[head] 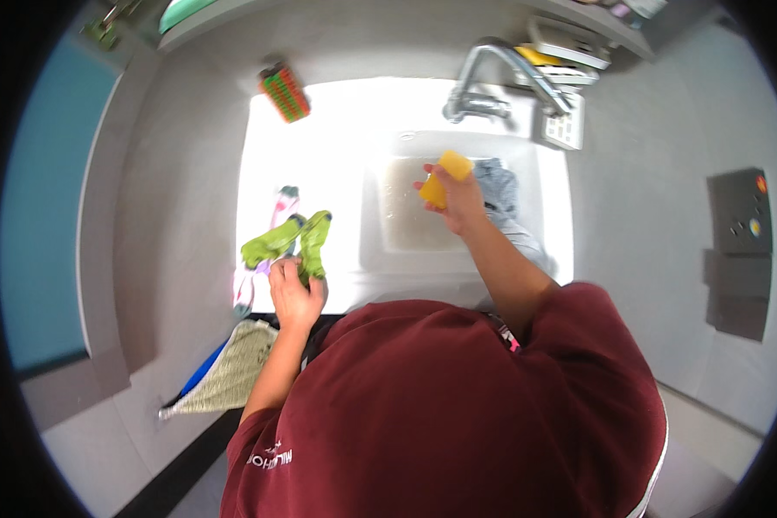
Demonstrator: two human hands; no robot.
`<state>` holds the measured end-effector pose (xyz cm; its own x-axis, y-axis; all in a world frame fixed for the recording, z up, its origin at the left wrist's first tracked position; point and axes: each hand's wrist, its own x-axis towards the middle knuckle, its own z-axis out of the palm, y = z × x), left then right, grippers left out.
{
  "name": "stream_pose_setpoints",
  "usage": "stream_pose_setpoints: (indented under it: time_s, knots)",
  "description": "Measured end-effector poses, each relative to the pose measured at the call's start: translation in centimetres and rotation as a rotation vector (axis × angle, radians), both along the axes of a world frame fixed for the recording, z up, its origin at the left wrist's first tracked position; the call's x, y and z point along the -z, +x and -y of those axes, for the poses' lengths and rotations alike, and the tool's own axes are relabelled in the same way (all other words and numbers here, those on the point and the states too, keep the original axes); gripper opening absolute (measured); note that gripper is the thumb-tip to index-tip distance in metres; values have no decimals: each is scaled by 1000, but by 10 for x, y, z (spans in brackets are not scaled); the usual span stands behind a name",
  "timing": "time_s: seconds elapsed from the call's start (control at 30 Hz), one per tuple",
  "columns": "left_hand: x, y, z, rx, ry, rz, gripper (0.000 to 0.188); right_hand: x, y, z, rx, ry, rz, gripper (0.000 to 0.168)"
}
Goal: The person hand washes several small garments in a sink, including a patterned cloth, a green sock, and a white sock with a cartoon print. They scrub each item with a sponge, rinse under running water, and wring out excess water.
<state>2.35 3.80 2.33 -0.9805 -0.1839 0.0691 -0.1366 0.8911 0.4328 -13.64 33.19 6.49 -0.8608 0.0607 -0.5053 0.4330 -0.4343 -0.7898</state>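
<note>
My right hand (pixel 461 201) grips a yellow block (pixel 454 167), which looks like a bar of laundry soap, above the basin of a white sink (pixel 372 213). Cloudy water (pixel 414 226) lies in the basin. A wet grey cloth garment (pixel 497 184) rests along its right side, partly hidden by my right forearm. On the white drainboard at left, my left hand (pixel 296 294) has its fingers on the lower end of a lime-green sock (pixel 314 243). Another lime-green sock (pixel 269 245) lies beside it, over pink-and-white socks (pixel 285 206) with dark green ends.
A chrome faucet (pixel 476 103) rises behind the basin. An orange-and-green scrub brush or sponge (pixel 286 94) sits at the back left corner. Stacked white containers (pixel 566 55) stand behind the faucet. A pale woven cloth (pixel 233 375) hangs below the sink's left front edge.
</note>
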Motion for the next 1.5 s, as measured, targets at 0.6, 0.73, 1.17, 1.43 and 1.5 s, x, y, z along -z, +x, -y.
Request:
stream_pose_setpoints:
  time_s: [0.6, 0.73, 1.17, 1.43, 1.5]
  knots:
    - [7, -30, 32, 57, -303, -181, 60, -40, -4, -78, -331, 1451, -235, 41]
    - [5, -35, 77, -126, -318, -168, 46, 56, 8, 55, -731, 1113, -811, 24]
    - [-4, -44, 77, -153, -264, -58, 17, 81, -8, 208, -783, 1018, -995, 19]
    - [-25, -47, 68, 21, 104, 27, 11, 31, -60, 158, -983, 444, -192, 16]
    - [-33, -51, 44, 28, 401, 123, 11, 44, -71, 145, -985, 508, -157, 24]
